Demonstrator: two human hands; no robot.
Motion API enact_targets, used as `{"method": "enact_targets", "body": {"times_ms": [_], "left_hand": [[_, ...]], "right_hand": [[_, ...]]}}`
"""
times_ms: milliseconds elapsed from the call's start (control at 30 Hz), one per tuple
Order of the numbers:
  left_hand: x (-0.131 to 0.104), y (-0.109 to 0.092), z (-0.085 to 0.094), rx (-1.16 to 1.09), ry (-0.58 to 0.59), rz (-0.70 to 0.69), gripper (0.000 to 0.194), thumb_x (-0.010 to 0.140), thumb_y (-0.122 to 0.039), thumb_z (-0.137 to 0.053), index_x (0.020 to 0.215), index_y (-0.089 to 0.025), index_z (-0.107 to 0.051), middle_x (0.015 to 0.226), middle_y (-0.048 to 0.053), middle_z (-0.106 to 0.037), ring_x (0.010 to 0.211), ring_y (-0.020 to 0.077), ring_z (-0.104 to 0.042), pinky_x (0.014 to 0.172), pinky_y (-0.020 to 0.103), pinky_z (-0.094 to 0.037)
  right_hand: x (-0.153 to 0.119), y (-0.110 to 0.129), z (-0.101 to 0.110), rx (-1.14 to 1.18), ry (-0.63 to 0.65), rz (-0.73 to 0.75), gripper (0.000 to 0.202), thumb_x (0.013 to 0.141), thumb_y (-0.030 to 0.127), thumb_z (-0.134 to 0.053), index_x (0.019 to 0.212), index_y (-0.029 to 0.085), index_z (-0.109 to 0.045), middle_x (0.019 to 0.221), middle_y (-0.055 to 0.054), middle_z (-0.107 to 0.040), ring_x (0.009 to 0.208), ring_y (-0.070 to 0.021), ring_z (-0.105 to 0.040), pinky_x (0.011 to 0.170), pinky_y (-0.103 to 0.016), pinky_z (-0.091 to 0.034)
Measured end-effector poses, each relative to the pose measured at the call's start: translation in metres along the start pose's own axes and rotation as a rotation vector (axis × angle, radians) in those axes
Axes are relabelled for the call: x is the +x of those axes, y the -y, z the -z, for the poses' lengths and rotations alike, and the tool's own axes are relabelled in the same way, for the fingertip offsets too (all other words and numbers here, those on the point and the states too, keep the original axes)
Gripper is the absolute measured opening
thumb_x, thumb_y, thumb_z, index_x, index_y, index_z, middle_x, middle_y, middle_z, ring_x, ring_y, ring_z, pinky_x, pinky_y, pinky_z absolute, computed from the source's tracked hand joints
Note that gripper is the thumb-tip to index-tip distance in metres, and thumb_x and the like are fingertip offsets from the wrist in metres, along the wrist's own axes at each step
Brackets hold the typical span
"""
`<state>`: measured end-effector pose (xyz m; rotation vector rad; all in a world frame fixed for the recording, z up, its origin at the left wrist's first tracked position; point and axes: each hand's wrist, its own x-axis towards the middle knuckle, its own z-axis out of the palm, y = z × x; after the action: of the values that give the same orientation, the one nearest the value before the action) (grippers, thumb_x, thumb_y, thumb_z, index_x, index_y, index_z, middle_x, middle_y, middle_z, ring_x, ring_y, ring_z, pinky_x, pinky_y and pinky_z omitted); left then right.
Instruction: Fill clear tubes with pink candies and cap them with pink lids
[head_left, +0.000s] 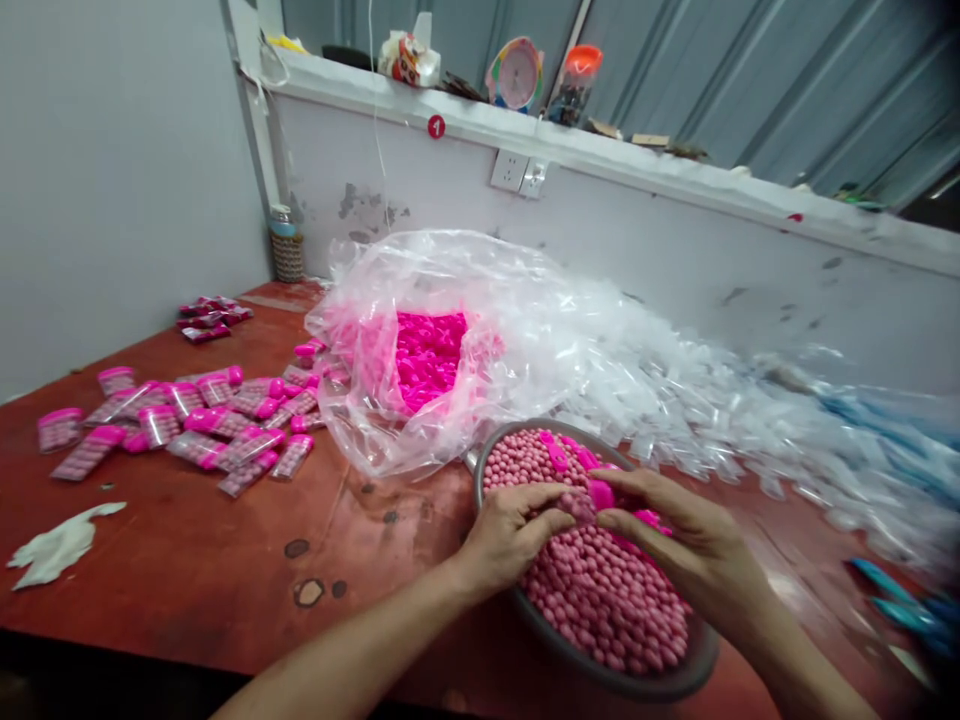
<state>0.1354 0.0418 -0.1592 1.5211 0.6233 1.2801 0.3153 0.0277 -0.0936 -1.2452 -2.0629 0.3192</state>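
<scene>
Both hands (592, 520) pinch a glossy pink cap (601, 494) over smooth, oval beads (600, 590).

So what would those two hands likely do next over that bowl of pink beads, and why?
Probably press the bright pink cap onto the small piece pinched between the left hand and right hand: both meet above the bowl, and capped packs lie on the table.
</scene>
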Motion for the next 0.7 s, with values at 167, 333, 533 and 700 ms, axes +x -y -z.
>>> {"method": "enact_targets", "body": {"times_ms": [167, 333, 533, 700], "left_hand": [[-0.004, 0.004, -0.002, 0.045, 0.012, -0.027, 0.023, 0.084, -0.024, -0.054, 0.103, -0.02, -0.067, 0.094, 0.004, -0.069, 0.087, 0.0192, -0.062, 0.081, 0.027, -0.047], [-0.009, 0.016, -0.005, 0.145, -0.033, -0.078, 0.023, 0.084, -0.024, -0.055, 0.104, -0.02, -0.066, 0.101, 0.005, -0.069, 0.09, 0.0195, -0.064, 0.083, 0.028, -0.049], [-0.013, 0.022, -0.005, 0.31, -0.006, -0.269, 0.021, 0.084, -0.019, -0.055, 0.103, -0.019, -0.066, 0.092, 0.005, -0.071, 0.082, 0.0176, -0.067, 0.076, 0.025, -0.052], [-0.014, 0.021, -0.005, 0.414, 0.028, -0.363, 0.023, 0.084, -0.016, -0.054, 0.104, -0.017, -0.065, 0.09, 0.007, -0.071, 0.08, 0.0168, -0.067, 0.075, 0.023, -0.051]], "right_hand": [[0.001, 0.003, -0.007, -0.023, 0.102, 0.085, 0.025, 0.08, 0.035, -0.06, 0.101, 0.023, -0.067, 0.089, -0.005, -0.069, 0.082, -0.0185, -0.064, 0.073, -0.028, -0.051], [-0.009, 0.003, -0.005, -0.124, 0.15, 0.159, 0.025, 0.085, 0.032, -0.054, 0.105, 0.022, -0.065, 0.073, -0.003, -0.063, 0.064, -0.0135, -0.058, 0.059, -0.023, -0.047], [-0.023, 0.006, -0.006, -0.412, 0.169, 0.331, 0.028, 0.09, 0.019, -0.042, 0.114, 0.013, -0.055, 0.082, -0.01, -0.061, 0.072, -0.017, -0.058, 0.062, -0.026, -0.049], [-0.026, 0.006, -0.003, -0.508, 0.168, 0.39, 0.028, 0.091, 0.021, -0.041, 0.116, 0.015, -0.053, 0.075, -0.007, -0.058, 0.066, -0.0158, -0.056, 0.059, -0.026, -0.047]]}}
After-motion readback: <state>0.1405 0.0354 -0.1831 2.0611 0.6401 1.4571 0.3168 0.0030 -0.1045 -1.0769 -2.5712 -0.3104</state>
